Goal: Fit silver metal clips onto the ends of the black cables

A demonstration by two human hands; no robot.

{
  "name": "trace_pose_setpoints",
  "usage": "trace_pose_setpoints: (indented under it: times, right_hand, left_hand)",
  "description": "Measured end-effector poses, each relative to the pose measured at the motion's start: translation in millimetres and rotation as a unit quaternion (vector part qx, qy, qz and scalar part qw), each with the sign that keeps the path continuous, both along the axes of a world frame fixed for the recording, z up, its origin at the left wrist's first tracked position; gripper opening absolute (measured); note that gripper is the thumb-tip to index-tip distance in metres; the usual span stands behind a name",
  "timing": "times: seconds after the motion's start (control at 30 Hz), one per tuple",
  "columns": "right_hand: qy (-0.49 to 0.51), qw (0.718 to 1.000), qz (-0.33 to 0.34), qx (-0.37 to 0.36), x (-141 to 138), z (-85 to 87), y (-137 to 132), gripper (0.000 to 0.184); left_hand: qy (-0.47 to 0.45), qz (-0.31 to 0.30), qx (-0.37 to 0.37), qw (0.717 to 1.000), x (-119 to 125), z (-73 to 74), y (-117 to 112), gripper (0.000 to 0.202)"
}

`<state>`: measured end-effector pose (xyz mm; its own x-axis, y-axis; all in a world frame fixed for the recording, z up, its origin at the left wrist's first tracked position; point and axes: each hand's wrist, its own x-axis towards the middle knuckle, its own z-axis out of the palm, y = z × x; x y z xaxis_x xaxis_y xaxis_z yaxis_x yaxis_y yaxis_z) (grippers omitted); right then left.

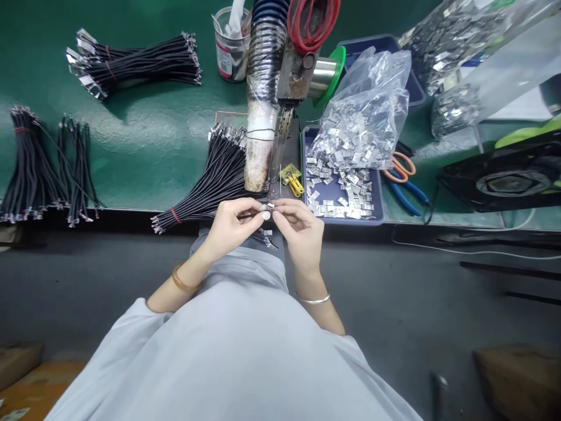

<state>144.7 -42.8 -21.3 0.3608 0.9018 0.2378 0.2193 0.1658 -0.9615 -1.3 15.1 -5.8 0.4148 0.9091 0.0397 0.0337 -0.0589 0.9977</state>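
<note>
My left hand [234,225] and my right hand [298,228] meet at the table's front edge, fingers pinched together. Between the fingertips sits a small metal terminal [270,206] on the end of a black wire [252,215]. The left hand pinches the wire, the right hand pinches the terminal. Just behind the hands a fanned bundle of black wires [214,181] lies on the green table [144,134]. A soldering fixture [280,152] with a taped hose [263,117] stands right behind my fingers.
A blue tray [379,207] of metal terminals and a clear bag [368,111] of them sit to the right. Blue-handled pliers [407,190], a solder spool [326,73], a cup [230,49] and more wire bundles [140,61] [30,169] lie around.
</note>
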Motion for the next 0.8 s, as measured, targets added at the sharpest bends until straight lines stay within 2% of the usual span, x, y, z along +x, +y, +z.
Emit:
trace_pose_setpoints:
  times: [0.2, 0.3, 0.47, 0.53, 0.67, 0.8]
  right_hand:
    - [0.063, 0.998, 0.024, -0.003, 3, -2.8, 2, 0.007]
    - [0.067, 0.997, 0.042, -0.004, 4, -2.5, 2, 0.007]
    - [-0.104, 0.995, -0.005, 0.000, 5, 7.6, -4, 0.011]
    - [-0.122, 0.992, -0.005, 0.002, 5, 10.9, -6, 0.012]
    - [-0.070, 0.997, 0.013, -0.015, 5, 12.8, -5, 0.010]
    - [-0.060, 0.997, 0.029, -0.040, 11, 14.1, -4, 0.009]
  left_hand:
    - [0.028, -0.017, 0.046, 0.998, -2, -0.5, 0, 0.018]
    - [0.039, -0.029, 0.100, 0.994, -4, -1.6, 1, 0.015]
    - [0.075, -0.030, 0.232, 0.969, -4, -6.9, 1, 0.015]
    - [0.082, -0.028, 0.262, 0.961, -4, -8.0, 0, 0.015]
    - [0.082, -0.048, 0.268, 0.959, -7, -7.9, 1, 0.014]
    - [0.079, -0.069, 0.277, 0.955, -9, -9.0, 4, 0.015]
